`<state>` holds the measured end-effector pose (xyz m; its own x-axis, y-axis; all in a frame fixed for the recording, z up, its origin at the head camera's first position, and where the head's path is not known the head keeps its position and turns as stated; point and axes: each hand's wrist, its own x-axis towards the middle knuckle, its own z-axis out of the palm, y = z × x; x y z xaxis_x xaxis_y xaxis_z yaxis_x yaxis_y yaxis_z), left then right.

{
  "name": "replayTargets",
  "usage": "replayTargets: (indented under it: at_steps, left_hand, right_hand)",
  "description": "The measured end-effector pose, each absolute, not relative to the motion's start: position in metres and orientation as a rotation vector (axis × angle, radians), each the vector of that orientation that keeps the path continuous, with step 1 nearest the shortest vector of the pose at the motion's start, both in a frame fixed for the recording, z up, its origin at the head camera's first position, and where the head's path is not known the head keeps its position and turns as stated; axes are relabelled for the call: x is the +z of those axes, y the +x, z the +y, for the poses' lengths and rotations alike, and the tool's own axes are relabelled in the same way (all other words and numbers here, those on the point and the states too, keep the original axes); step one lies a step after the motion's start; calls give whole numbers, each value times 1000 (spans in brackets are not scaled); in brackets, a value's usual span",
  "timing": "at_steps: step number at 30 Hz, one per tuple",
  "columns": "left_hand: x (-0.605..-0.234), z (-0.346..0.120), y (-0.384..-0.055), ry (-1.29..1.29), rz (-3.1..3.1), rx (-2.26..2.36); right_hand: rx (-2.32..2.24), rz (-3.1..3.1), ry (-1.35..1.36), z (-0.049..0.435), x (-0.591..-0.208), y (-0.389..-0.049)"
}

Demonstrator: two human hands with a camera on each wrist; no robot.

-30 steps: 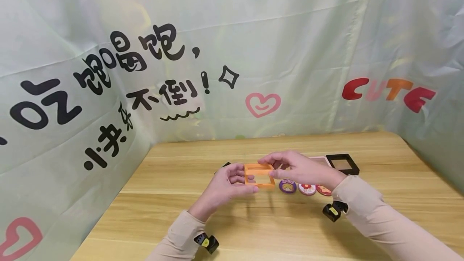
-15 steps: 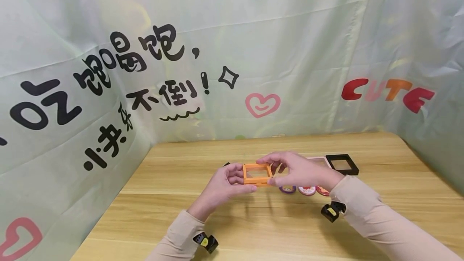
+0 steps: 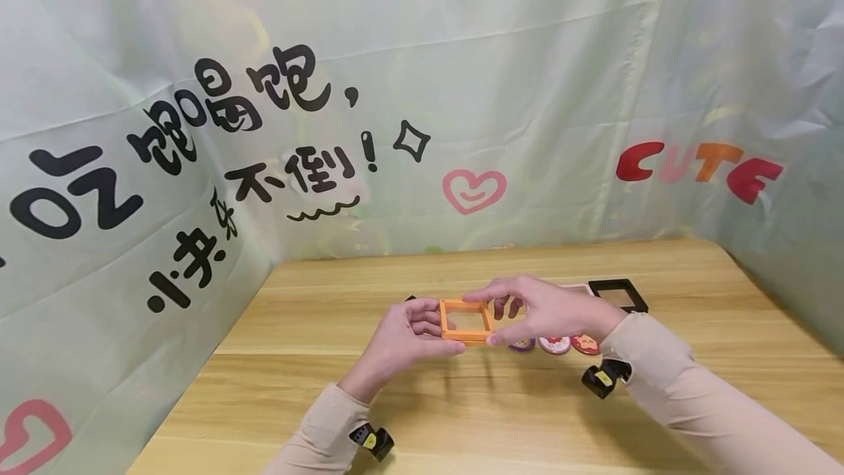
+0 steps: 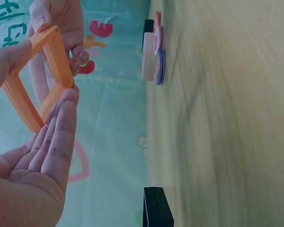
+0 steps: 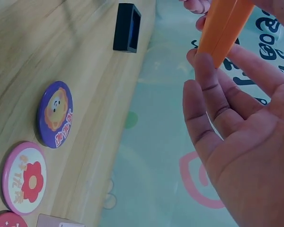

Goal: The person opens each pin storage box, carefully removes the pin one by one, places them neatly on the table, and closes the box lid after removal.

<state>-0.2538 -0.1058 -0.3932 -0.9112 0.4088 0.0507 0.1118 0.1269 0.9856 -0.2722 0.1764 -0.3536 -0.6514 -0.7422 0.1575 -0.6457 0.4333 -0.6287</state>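
Note:
Both hands hold an orange square frame (image 3: pixel 467 338) above the table, its middle see-through. My left hand (image 3: pixel 398 336) grips its left side, thumb on the near edge and fingers behind, as the left wrist view also shows around the orange frame (image 4: pixel 59 59). On the opposite side, my right hand (image 3: pixel 550 310) pinches it between thumb and fingertips. Below and behind the right hand lie round badges: a purple one with a cartoon animal (image 5: pixel 56 114), a white one with a red flower (image 5: pixel 24 177) and a red one (image 3: pixel 585 344).
A black square frame (image 3: pixel 638 297) lies at the back right beside a pale pink frame (image 4: pixel 147 59). Another black frame (image 5: pixel 125 28) is mostly hidden behind the left hand in the head view. A printed curtain (image 3: pixel 527 94) encloses the table (image 3: pixel 316 328).
The orange frame has been tilted between the hands, so its opening now faces the head camera more squarely. Both hands stay nearly in place, and the head view has shifted slightly.

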Motion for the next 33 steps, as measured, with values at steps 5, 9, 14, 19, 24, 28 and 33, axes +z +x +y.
replayTargets:
  at_steps: [5, 9, 14, 19, 24, 28, 33]
  left_hand:
    - [-391, -106, -253, 559, 2189, 1846]
    - [-390, -106, -252, 588, 2216, 1817]
    - [-389, -105, -251, 609, 2238, 1804]
    - [-389, -105, -251, 619, 2230, 1821]
    - [-390, -105, -250, 609, 2218, 1837]
    - [-390, -106, -249, 609, 2234, 1828]
    - [-391, -103, -250, 632, 2271, 1794]
  right_hand:
    - [-1032, 2543, -1240, 173, -352, -270]
    - [-1065, 2557, -1229, 168, -353, -268]
    - [-1084, 2579, -1214, 163, -355, -269]
    - [-1073, 2604, -1200, 160, -355, -270]
    - [-1035, 2627, -1205, 158, -355, -270]
    - [-1024, 2618, -1189, 156, -354, -270]
    - [-960, 2629, -1190, 156, -350, -269]
